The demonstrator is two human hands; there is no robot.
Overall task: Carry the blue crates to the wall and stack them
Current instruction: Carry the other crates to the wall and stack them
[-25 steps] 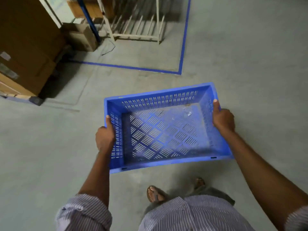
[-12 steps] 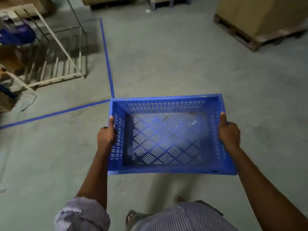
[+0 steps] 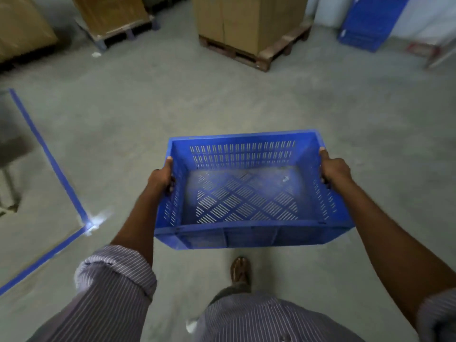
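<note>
I hold an empty blue slotted crate (image 3: 246, 154) in front of me above the concrete floor, roughly level. My left hand (image 3: 160, 178) grips its left rim, thumb on top. My right hand (image 3: 334, 169) grips the right rim the same way. At the far right, blue crates (image 3: 367, 23) stand against a pale wall (image 3: 424, 16); how they are stacked is blurred.
A wooden pallet (image 3: 266, 53) with large cardboard boxes (image 3: 246, 18) stands straight ahead. More boxes on a pallet (image 3: 111, 13) are at the back left. Blue floor tape (image 3: 49, 159) forms a corner at the left. My sandalled foot (image 3: 240, 270) is below the crate.
The view has swung to the right: the blue tape and the rack slid off to the left, and the pallets and the blue crates by the wall came into sight. Both hands kept their grip.
</note>
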